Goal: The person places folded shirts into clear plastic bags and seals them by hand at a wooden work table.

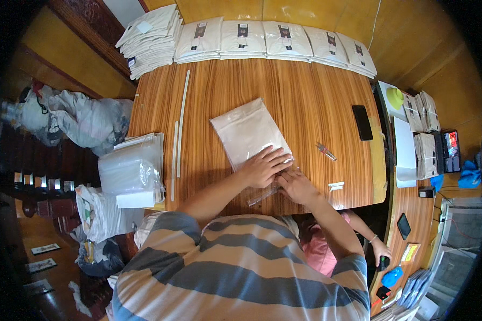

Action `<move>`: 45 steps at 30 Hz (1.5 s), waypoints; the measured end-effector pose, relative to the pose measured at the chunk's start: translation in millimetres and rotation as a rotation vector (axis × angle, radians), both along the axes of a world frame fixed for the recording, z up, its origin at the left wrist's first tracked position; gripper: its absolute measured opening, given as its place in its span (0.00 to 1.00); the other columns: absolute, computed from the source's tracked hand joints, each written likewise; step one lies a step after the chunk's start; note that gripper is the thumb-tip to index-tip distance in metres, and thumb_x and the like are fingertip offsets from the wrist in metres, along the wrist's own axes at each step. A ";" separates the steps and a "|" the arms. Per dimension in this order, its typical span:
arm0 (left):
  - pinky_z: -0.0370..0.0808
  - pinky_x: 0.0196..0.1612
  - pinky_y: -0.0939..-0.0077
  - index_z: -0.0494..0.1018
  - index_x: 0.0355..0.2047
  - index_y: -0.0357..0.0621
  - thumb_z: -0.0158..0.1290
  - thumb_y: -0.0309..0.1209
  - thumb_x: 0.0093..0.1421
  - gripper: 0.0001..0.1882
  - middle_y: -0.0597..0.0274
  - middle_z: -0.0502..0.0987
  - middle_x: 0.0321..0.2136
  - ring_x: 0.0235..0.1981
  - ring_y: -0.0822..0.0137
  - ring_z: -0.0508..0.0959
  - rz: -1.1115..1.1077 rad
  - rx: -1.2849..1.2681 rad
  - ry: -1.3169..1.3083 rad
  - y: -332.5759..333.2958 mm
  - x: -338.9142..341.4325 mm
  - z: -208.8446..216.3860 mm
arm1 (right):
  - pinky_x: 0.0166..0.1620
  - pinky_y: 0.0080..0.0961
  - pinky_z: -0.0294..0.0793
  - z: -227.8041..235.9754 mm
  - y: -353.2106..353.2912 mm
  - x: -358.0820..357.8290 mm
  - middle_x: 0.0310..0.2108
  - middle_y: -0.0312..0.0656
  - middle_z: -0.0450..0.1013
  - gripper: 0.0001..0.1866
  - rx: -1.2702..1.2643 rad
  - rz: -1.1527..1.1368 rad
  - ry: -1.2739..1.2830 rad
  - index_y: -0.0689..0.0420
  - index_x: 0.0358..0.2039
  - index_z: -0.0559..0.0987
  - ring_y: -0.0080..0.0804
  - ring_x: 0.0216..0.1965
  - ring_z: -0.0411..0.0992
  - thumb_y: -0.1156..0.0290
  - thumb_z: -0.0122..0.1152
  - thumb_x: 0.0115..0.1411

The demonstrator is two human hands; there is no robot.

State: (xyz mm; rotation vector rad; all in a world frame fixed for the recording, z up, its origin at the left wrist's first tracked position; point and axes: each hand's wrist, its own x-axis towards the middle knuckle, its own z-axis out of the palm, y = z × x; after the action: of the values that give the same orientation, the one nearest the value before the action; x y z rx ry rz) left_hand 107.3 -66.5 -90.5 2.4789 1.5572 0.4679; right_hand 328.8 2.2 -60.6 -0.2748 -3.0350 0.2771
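Note:
A folded pale garment in a clear plastic bag point(246, 130) lies slanted on the wood-grain table in front of me. My left hand point(260, 168) rests flat over its near end, fingers stretched out and pressing on the plastic. Just to the right, my right hand point(296, 185) has its fingers bent and closed on the bag's near edge. Loose clear film point(263, 197) sticks out from under the hands toward me. My palms and the folded edge beneath them are hidden.
Several stacks of bagged pale garments point(242, 40) line the far edge. Clear bags point(131, 168) lie left, beside two white strips point(182, 125). A phone point(362, 122), small snips point(326, 152) and a white piece point(336, 186) lie right. Another person's hand point(380, 250) holds something dark.

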 end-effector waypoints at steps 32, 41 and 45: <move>0.44 0.80 0.45 0.61 0.75 0.62 0.44 0.46 0.74 0.31 0.70 0.55 0.78 0.79 0.58 0.51 -0.167 0.037 0.195 -2.2 -3.9 -9.3 | 0.48 0.35 0.75 -2.8 -81.9 3.1 0.39 0.39 0.74 0.09 -0.028 -0.045 0.005 0.54 0.37 0.82 0.38 0.45 0.74 0.67 0.62 0.55; 0.43 0.80 0.46 0.59 0.76 0.63 0.41 0.47 0.75 0.30 0.70 0.53 0.78 0.79 0.59 0.50 -0.188 0.011 0.184 -0.6 -4.4 -9.7 | 0.49 0.33 0.73 27.1 -90.0 -0.6 0.44 0.37 0.74 0.18 0.085 -0.090 0.271 0.52 0.46 0.82 0.36 0.47 0.73 0.59 0.69 0.57; 0.43 0.80 0.46 0.59 0.76 0.64 0.37 0.49 0.76 0.30 0.69 0.54 0.78 0.80 0.59 0.49 -0.199 0.056 0.185 -0.7 -7.5 -13.1 | 0.50 0.33 0.74 21.4 -97.3 -22.5 0.46 0.39 0.75 0.23 0.008 -0.210 0.260 0.52 0.47 0.82 0.38 0.47 0.74 0.53 0.75 0.56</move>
State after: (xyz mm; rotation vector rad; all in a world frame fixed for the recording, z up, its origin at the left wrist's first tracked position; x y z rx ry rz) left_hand 99.8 -67.2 -103.7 2.7534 1.3526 0.2608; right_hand 306.3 -95.0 -39.1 -0.5092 -2.7237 0.2625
